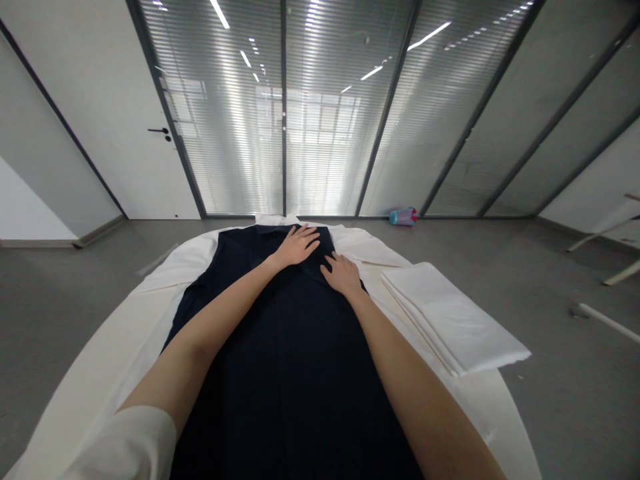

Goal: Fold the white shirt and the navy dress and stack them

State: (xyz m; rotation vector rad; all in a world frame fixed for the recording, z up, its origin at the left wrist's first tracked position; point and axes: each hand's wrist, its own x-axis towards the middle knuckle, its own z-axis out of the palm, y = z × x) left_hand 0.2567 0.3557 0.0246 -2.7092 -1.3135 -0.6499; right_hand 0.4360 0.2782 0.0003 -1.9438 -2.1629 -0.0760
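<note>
A dark navy sleeveless garment lies spread out in front of me, over a white short-sleeved garment whose sleeves stick out on both sides. My left hand rests flat near the garment's far end, by the neckline, with its fingers spread. Lower and to the right, my right hand touches the navy garment's edge beside the white cloth. Its fingers are apart and slightly bent, holding nothing. Under my forearms, parts of the navy garment are hidden.
On the right side of the white rounded table lies a folded white cloth, overhanging the edge. A blue and red cylindrical item is on the floor by the glass partition. Pale furniture legs stand at the right.
</note>
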